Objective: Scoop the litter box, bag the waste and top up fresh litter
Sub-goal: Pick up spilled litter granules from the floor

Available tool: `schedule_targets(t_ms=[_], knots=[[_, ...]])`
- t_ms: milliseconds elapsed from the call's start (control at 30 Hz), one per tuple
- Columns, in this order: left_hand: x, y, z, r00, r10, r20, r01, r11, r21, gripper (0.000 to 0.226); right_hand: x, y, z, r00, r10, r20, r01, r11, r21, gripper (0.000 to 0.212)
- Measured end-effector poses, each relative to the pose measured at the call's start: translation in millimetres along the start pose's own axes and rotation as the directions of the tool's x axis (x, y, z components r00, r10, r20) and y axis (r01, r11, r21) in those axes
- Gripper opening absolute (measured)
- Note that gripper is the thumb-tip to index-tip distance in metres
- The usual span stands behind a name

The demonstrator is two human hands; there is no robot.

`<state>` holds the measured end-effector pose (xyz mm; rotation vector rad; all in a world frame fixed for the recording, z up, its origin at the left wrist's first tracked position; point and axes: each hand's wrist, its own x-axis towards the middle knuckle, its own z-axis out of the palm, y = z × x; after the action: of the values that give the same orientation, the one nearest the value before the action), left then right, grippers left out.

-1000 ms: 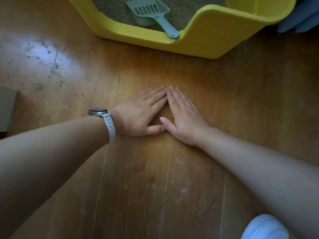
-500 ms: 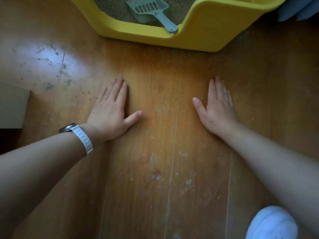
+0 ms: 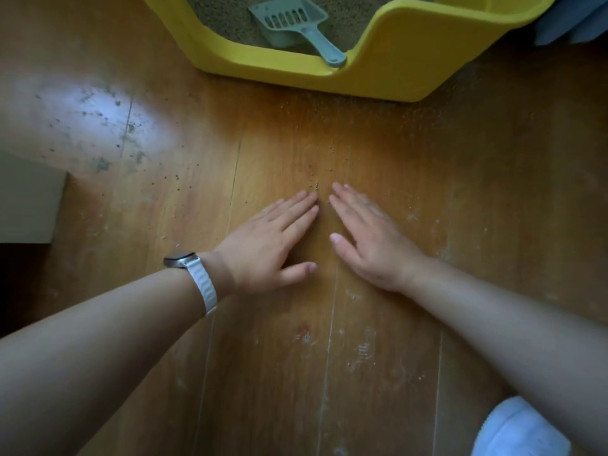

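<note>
Head view shows me left hand point(image 3: 269, 240) and right hand point(image 3: 373, 240) swept back together from wide apart, fingers point(image 3: 301, 207) flat and released, herding stray litter point(image 3: 316, 186); scoop point(image 3: 291, 19) sits idle.

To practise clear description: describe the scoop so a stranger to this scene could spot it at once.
Find the yellow litter box at the top of the view. The scoop lies inside on the litter, handle leaning on the low front rim. It alone is pale blue-green, with slots.
</note>
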<state>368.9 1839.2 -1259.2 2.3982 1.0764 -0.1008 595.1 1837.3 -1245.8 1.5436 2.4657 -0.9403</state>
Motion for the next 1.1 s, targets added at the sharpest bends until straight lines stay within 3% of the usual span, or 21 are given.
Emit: schedule_targets(t_ms=[100, 200, 300, 400, 667, 833, 967, 1100], knots=[[-12, -3, -3, 0.981, -0.153, -0.121, 0.143, 0.986, -0.089, 0.087, 9, 11, -17, 0.993, 0.093, -0.069, -0.093, 0.996, 0.006, 0.070], [-26, -8, -4, 0.910, -0.372, -0.183, 0.354, 0.927, -0.121, 0.087, 39, 15, -32, 0.986, 0.151, -0.065, -0.152, 0.988, -0.019, 0.073], [-41, -10, 0, 0.863, -0.483, -0.149, 0.477, 0.876, -0.074, 0.090, 64, 12, -40, 0.989, 0.144, -0.038, -0.146, 0.988, -0.047, 0.075], [-42, -12, 3, 0.850, -0.518, -0.095, 0.514, 0.855, -0.064, 0.095, 63, 5, -33, 0.997, 0.057, 0.059, -0.052, 0.996, -0.072, 0.077], [15, -18, -21, 0.950, -0.305, -0.065, 0.299, 0.951, -0.083, 0.099, 10, -9, -11, 0.983, -0.112, 0.144, 0.132, 0.982, -0.138, 0.073], [37, -18, -25, 0.992, -0.123, -0.002, 0.123, 0.992, 0.008, 0.098, -8, 7, -10, 0.983, 0.159, -0.092, -0.163, 0.986, -0.035, 0.072], [30, -10, -18, 0.998, 0.028, 0.063, -0.028, 1.000, 0.004, 0.094, -22, 16, 3, 0.929, 0.364, -0.070, -0.370, 0.921, -0.124, 0.081], [11, -1, -6, 0.993, 0.106, 0.050, -0.105, 0.994, -0.009, 0.090, -22, -3, 16, 0.929, 0.368, -0.026, -0.368, 0.919, -0.142, 0.085]])
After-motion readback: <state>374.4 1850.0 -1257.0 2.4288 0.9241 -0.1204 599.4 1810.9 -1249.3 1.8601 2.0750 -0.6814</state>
